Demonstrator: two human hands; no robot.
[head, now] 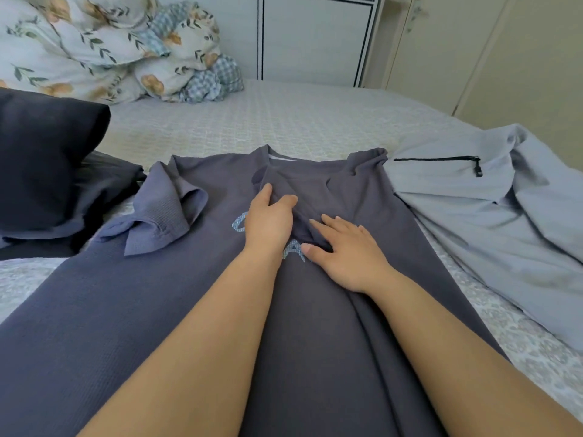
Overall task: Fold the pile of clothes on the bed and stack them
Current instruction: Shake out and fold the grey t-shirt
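A grey-purple T-shirt (157, 310) with pale blue lettering lies face up on the bed (268, 121), collar away from me. Its right sleeve is folded in over the chest; its left sleeve (164, 212) lies crumpled at the side. My left hand (268, 222) rests on the chest, forefinger and thumb straight along the edge of the folded-in sleeve. My right hand (344, 250) lies flat with spread fingers, pressing on that same fold just to the right. A light grey-blue jacket (473, 209) with a black zip pocket lies unfolded to the right, touching the T-shirt.
Dark navy clothes (47, 171) sit heaped at the left edge of the bed. A floral duvet (110, 48) is bunched at the far left corner. White wardrobe doors (315, 36) and beige doors (473, 58) stand behind the bed.
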